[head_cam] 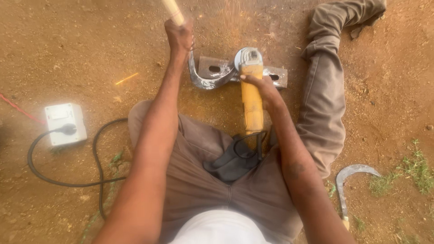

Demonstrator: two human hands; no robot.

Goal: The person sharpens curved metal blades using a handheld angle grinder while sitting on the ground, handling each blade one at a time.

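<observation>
My left hand (179,36) grips the pale wooden handle (173,11) of a sickle whose curved steel blade (205,81) lies across a flat metal plate (275,74) with holes, on the dirt. My right hand (262,88) holds a yellow angle grinder (251,97), its disc guard (247,56) resting against the blade. A few sparks fly off over the ground to the left. I sit on the ground with legs apart in brown trousers.
A white socket box (65,123) with a black plug and looping black cable (97,158) lies to the left, beside a red wire (16,108). A second sickle (346,180) lies at the right near grass tufts. A dark cloth (230,160) rests in my lap.
</observation>
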